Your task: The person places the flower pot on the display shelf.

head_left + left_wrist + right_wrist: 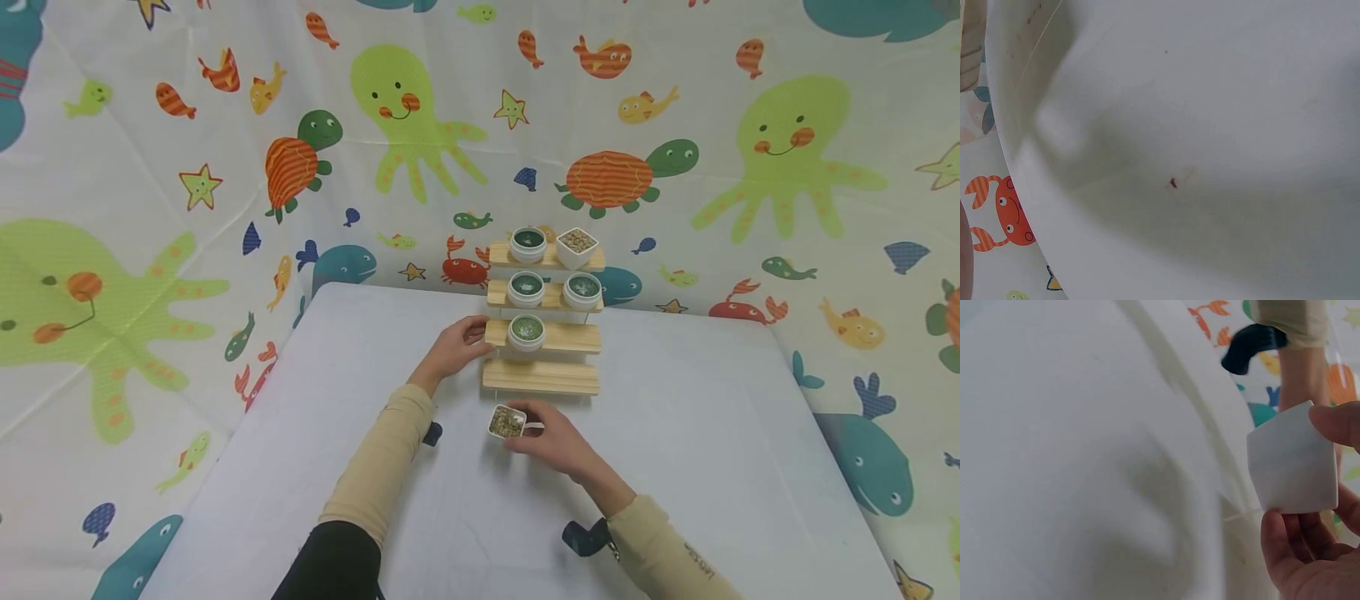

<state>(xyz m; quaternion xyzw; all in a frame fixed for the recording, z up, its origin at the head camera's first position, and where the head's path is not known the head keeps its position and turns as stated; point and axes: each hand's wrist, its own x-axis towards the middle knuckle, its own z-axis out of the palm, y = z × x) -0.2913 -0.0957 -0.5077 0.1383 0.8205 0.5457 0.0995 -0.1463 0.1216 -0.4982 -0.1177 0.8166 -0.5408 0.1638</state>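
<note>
A small white square bowl (507,422) of greenish-brown dried bits is pinched between the thumb and fingers of my right hand (551,436), in front of the rack. Its plain white outer side (1294,462) shows in the right wrist view. My left hand (456,348) holds the left end of a tier of the wooden stepped rack (566,336), thumb in front and fingers behind. On that tier stands a round white cup with green contents (527,332). The lowest tier (540,377) is bare wood. In the left wrist view only a slice of the rack (969,50) shows.
Higher tiers hold round white cups with dark green contents (527,288) and a white square bowl with tan bits (577,247). A white cloth (697,433) covers the table. Behind hangs a sea-animal curtain (540,117). Dark wrist-worn mounts (587,538) jut out beside the sleeves.
</note>
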